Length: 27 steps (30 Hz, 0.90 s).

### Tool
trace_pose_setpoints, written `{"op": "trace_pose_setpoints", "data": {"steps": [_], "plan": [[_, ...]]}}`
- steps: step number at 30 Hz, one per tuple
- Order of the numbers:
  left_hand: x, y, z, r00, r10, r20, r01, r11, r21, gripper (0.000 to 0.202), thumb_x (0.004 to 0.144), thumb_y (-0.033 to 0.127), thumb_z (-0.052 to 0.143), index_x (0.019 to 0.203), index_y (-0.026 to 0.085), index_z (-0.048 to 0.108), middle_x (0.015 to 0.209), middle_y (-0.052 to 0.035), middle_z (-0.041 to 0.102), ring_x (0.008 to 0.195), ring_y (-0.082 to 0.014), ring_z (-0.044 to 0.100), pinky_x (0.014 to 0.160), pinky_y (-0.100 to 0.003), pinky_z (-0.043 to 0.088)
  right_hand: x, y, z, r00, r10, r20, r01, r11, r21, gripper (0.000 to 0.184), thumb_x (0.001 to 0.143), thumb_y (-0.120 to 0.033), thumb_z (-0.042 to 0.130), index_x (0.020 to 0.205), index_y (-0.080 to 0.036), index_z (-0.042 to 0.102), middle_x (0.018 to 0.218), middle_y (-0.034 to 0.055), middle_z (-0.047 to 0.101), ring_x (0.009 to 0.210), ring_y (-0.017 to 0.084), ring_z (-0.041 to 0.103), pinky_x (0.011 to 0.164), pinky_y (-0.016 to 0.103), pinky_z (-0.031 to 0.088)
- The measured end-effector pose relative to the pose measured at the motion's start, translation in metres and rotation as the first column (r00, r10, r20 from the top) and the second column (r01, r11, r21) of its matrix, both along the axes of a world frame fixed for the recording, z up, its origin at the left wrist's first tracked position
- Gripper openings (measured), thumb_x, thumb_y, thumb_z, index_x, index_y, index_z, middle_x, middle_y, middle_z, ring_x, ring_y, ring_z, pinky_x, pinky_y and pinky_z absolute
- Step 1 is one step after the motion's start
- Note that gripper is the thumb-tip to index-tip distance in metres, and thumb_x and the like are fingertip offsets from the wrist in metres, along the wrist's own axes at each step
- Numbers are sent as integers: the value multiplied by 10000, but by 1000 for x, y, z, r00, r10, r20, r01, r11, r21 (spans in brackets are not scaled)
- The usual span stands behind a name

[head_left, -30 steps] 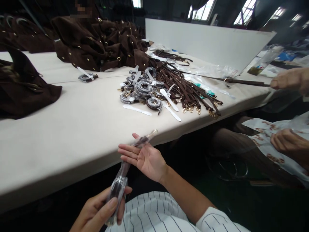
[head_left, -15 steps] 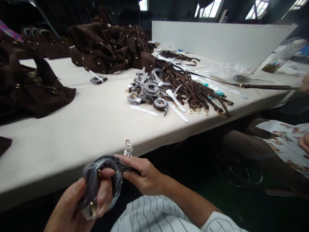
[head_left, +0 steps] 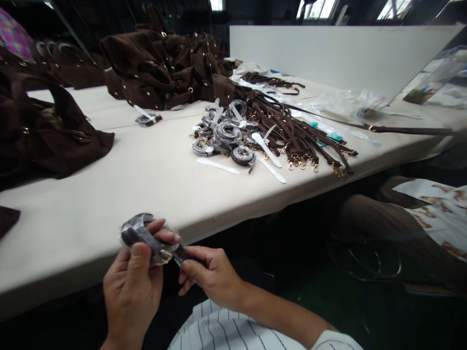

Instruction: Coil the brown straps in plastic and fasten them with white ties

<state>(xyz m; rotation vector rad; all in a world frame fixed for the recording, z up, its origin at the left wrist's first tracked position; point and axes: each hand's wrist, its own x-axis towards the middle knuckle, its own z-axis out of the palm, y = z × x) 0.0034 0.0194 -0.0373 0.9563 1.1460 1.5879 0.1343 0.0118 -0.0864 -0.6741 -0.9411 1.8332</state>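
Observation:
A dark brown bag strap (head_left: 136,232), coiled and wrapped in clear plastic, is held near the table's front edge. My left hand (head_left: 133,277) grips the coil, with fingers passing through its loop and the thumb on the near side. A gold-coloured metal fitting shows at the coil's lower right. My right hand (head_left: 207,270) pinches a length of the same strap just right of the coil. The strap's far end is hidden behind the right hand.
On the table (head_left: 109,194) lie plastic-wrapped strap coils (head_left: 226,136), white toothed strips (head_left: 218,166) and a heap of brown straps (head_left: 292,131) with gold clips. Brown bags (head_left: 164,68) are piled behind, another bag (head_left: 54,131) stands left. A white panel (head_left: 328,63) rises behind; a seated person's lap (head_left: 383,218) is at right.
The coil has risen and turned, and my left hand has moved up with it. My right hand has shifted slightly down. The metal clip hanging over the table edge no longer shows.

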Motion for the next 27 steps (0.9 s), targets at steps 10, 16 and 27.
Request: {"op": "trace_pose_setpoints", "data": {"steps": [10,16,27], "plan": [[-13,6,-25,595,-46,-802,180,981,76,340,945,406,556,1221,218,623,1144,-42,724,1002,-199,690,913,-260,510,6,0,-3,995,7,-102,-18,994,-110,671,775,-461,763,1317,-159,507,707,2,681,496,129,652,542,265,571],[-23,15,-46,427,-107,-898,306,951,33,226,967,382,524,1039,201,638,1025,-55,722,912,-190,696,817,-249,501,5,-3,-8,996,-88,21,90,990,-107,459,755,-499,776,922,-161,515,551,-23,640,350,114,563,364,176,451],[-39,-5,-83,548,-382,-744,310,919,-243,381,924,525,515,1166,259,641,1203,-69,707,1105,-234,672,906,-232,537,6,-18,-25,986,41,-164,-95,937,-336,652,511,-502,930,882,-115,559,765,129,718,666,199,714,637,298,562]]}}
